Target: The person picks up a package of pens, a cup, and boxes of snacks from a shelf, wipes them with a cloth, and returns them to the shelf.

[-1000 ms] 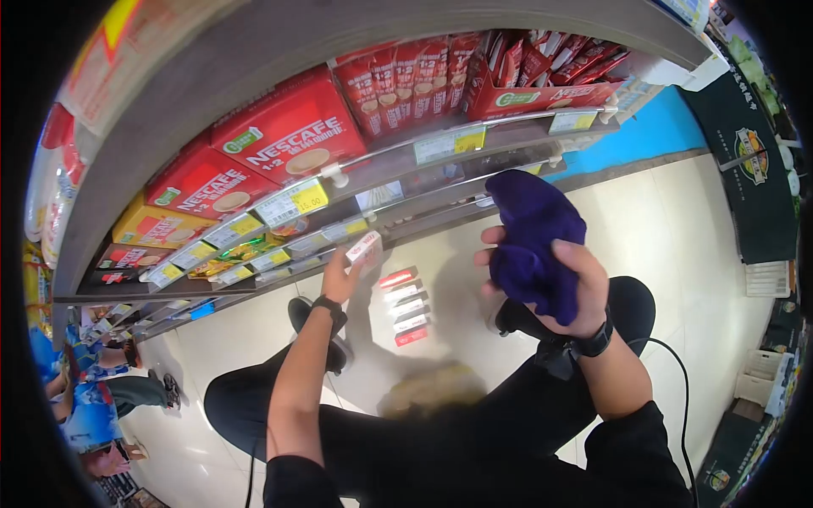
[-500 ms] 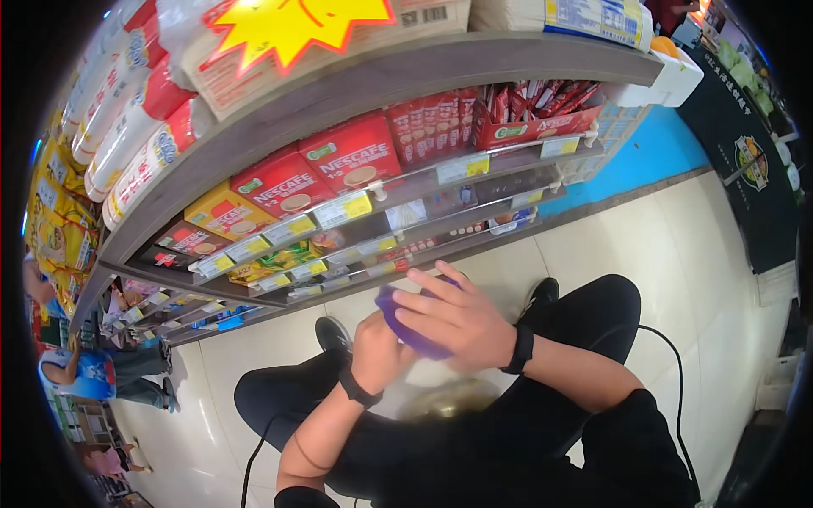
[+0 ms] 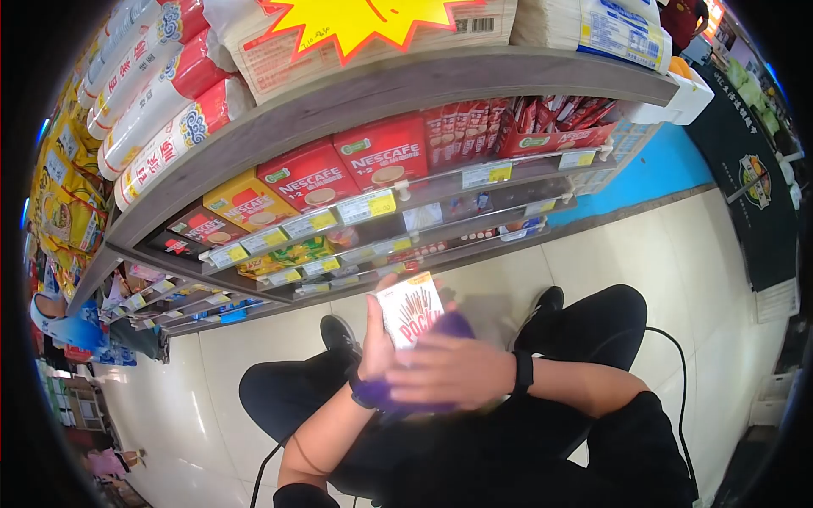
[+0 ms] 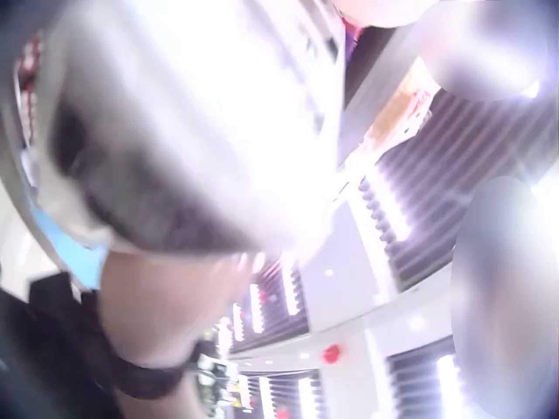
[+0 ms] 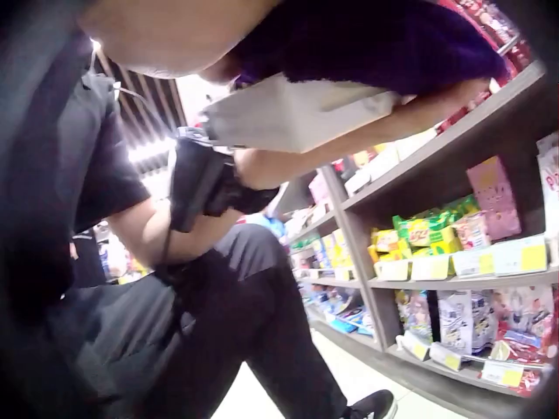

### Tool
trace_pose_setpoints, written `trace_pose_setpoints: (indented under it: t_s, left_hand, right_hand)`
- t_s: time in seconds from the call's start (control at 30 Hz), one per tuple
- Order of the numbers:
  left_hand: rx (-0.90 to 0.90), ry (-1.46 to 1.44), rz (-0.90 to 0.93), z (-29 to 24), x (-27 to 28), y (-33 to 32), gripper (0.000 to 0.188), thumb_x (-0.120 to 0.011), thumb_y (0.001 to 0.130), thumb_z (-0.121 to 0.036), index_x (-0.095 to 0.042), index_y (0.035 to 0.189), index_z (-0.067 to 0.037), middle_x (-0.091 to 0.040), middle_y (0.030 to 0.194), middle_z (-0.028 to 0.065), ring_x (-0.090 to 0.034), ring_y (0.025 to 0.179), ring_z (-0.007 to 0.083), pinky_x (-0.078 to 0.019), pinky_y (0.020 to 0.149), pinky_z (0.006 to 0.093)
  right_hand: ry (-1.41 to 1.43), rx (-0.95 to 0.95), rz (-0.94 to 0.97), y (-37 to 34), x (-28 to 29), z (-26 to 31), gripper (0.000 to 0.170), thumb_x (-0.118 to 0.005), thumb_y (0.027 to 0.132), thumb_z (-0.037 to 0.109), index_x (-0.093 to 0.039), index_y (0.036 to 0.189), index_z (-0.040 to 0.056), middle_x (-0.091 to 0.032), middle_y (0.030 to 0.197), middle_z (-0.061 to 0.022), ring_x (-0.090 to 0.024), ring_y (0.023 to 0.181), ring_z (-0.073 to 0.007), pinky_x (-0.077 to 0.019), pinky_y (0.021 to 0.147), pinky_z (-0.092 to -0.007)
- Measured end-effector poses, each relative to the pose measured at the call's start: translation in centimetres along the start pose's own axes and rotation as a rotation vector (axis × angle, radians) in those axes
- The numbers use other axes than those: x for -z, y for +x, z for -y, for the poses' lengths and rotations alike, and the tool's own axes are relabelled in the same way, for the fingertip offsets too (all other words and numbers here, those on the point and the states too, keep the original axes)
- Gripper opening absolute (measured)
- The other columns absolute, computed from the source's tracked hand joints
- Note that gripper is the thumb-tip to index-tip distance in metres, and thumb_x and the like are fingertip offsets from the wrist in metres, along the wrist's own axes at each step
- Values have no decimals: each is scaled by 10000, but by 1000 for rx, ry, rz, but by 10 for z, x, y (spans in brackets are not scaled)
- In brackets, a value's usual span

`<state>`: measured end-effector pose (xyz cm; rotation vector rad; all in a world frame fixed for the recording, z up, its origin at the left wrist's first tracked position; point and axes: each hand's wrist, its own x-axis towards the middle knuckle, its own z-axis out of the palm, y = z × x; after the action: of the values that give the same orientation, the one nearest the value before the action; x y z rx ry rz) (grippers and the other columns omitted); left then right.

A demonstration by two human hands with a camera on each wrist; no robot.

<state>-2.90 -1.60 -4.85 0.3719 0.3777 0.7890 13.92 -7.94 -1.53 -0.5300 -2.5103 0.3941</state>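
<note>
left hand (image 3: pixel 377 347): fingers grasping white box (image 3: pixel 410 305), in front of the shelf (image 3: pixel 381 89) | right hand (image 3: pixel 461 371): over purple cloth (image 5: pixel 376 45), blurred, finger grip cannot be told | risks: hard pressing might crush the box; an off-centre rub might twist it loose

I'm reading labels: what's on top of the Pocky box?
The right hand and purple cloth cover the lower end of the Pocky box; any print beneath is hidden. Red lettering shows above.
</note>
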Motion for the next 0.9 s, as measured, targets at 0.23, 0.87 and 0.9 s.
trace_pose_setpoints:
  t_s: [0.23,0.87,0.9]
  left_hand:
    - [152,-73,-24,15,-1,-8,532,-296,1063,-299,-253,1565,-131,-408,1527,121,-432,1382,254,-303,1180,432]
    - [2,106,103,-22,-12,6,765,-454,993,-561,-269,1541,-61,-418,1525,149,-442,1376,389,-381,1118,571]
    - [9,153,81,-19,-13,7,787,-431,989,-595,-261,1544,-63,-419,1524,148,-443,1377,383,-382,1119,564]
  right_hand:
    - [122,-647,-434,2,7,-30,653,-699,843,227,-458,1432,81,-519,1372,-180,-482,1262,-397,-361,1111,-490]
    - [1276,-1087,-1063,-12,25,-29,482,-582,1000,273,-486,1399,21,-644,1217,-116,-614,1098,-184,-487,982,-371]
    - [1114,-945,-1080,-12,25,-34,555,-600,972,274,-439,1457,56,-562,1371,-173,-537,1280,-302,-387,1104,-456]
